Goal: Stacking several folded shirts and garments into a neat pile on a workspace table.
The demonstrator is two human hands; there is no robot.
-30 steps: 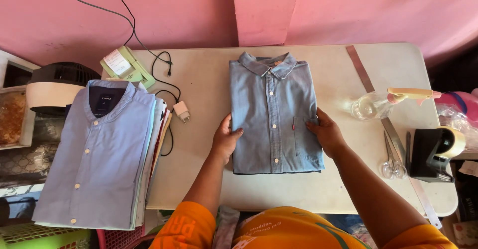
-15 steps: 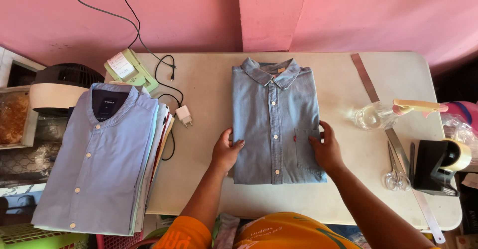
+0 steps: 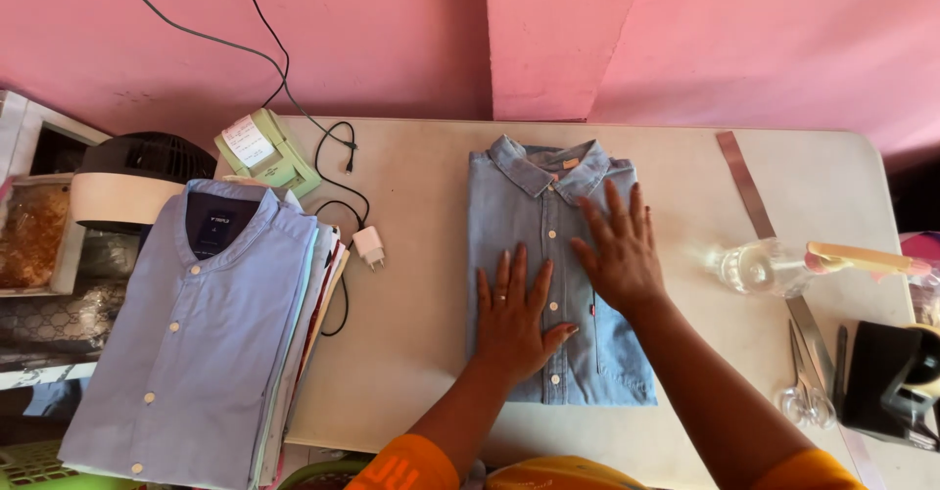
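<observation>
The white table [image 3: 411,353] stands against a pink wall. In the middle of it lies a folded blue shirt [image 3: 558,353], collar toward the wall. At the left edge is a stack of folded shirts [image 3: 206,343]. Between them lie a white charger [image 3: 369,247] with a black cable [image 3: 338,172], and a green box [image 3: 266,151]. On the right side are a metal ruler [image 3: 759,206], a spray bottle [image 3: 759,267], scissors [image 3: 808,382] and a black tape dispenser [image 3: 891,382].

L hand [image 3: 514,319] & R hand [image 3: 617,255] moved from edges onto shirt [image 3: 509,206] front
</observation>
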